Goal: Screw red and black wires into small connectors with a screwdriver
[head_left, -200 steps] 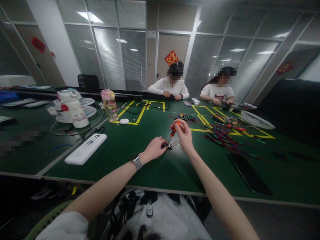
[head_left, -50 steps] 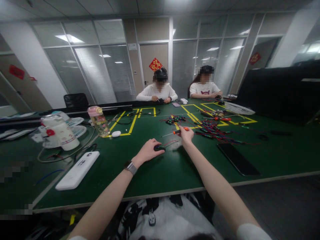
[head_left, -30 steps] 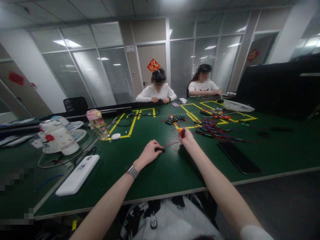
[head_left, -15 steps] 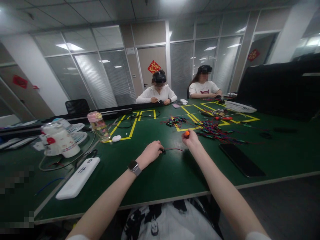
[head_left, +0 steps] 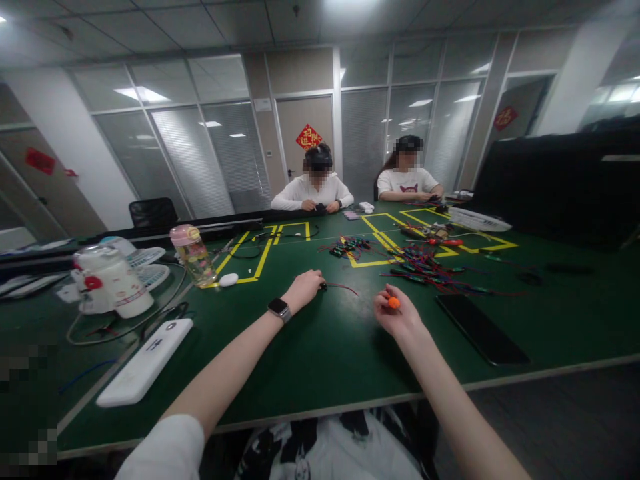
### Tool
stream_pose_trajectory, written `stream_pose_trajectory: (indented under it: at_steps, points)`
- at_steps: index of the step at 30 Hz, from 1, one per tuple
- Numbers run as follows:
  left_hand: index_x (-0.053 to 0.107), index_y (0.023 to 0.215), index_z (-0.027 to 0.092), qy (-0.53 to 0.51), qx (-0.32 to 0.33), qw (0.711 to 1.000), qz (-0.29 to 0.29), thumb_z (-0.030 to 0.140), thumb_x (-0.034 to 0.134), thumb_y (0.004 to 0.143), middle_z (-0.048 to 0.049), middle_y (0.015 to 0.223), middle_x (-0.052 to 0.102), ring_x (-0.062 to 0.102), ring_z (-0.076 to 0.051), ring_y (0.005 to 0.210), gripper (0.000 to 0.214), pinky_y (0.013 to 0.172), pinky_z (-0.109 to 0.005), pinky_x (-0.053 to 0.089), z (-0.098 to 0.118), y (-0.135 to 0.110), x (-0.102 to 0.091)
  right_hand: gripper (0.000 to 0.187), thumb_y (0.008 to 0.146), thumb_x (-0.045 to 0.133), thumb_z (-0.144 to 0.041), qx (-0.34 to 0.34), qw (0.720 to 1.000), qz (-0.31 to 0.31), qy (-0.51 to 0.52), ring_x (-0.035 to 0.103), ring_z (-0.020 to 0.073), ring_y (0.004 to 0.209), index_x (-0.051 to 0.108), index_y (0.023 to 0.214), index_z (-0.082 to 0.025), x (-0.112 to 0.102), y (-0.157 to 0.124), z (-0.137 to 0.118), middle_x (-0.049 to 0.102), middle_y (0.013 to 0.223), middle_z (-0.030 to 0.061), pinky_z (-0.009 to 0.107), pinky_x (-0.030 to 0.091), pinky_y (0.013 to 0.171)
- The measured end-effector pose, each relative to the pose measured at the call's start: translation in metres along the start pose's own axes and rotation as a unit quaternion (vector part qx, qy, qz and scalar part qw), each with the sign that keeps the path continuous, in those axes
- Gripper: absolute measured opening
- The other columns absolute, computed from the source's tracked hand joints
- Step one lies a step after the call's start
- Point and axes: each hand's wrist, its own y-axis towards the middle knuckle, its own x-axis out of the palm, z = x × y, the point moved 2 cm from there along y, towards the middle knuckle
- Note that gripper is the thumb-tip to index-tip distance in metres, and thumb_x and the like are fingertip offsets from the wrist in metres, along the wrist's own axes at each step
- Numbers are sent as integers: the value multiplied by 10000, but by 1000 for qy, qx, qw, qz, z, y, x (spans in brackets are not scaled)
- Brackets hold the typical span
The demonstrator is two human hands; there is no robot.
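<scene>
My left hand (head_left: 303,291), with a watch on the wrist, rests on the green table with its fingers closed on a small black part (head_left: 324,287). Thin red and dark wires (head_left: 345,287) trail from that part to the right along the tabletop. My right hand (head_left: 397,312) is closed around a tool with an orange handle end (head_left: 394,303); fingers hide the rest, so its exact kind does not show. The tool is apart from the wires. Beyond my right hand lies a pile of small green boards with red and blue wires (head_left: 425,263).
A black phone (head_left: 483,330) lies right of my right arm. On the left are a white power bank (head_left: 147,363), a white bottle (head_left: 120,283), a pink-lidded bottle (head_left: 193,257) and a small white case (head_left: 229,280). Two people (head_left: 314,190) work across the table.
My right hand has drawn back toward me and slightly right, carrying the orange-ended tool away from the wires. My left hand has stayed nearly in place on the black part.
</scene>
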Motion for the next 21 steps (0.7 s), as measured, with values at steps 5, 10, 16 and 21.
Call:
stream_pose_trajectory:
  at_steps: [5,10,16,21]
  points:
    - [685,1002,181,31,7,999,5,97,452,896,-84,969,633,586,-188,887,269,765,-267,464,-15,33,11,237,915,417,-162,45,997,-29,53,330,23,310,352,691,-204,-20,0,-1,359,485,-98,100,299,273]
    - [693,953,161,46,14,999,8,104,468,895,-101,947,647,584,-197,910,239,797,-276,463,-22,70,19,224,858,483,-134,53,996,-64,35,358,28,334,344,699,-210,-42,12,-1,366,508,-99,103,303,287]
    - [696,939,153,37,3,999,9,102,455,900,-105,977,656,606,-183,916,249,807,-266,477,-25,102,26,224,827,521,-91,58,991,-120,26,364,30,363,363,719,-207,-54,10,-1,374,533,-99,104,323,312]
    - [701,926,136,24,-9,1000,6,89,446,895,-126,984,658,613,-196,955,261,842,-277,478,-27,118,28,216,840,506,-91,79,987,-133,37,340,24,359,362,727,-205,-56,6,2,361,539,-103,105,295,311]
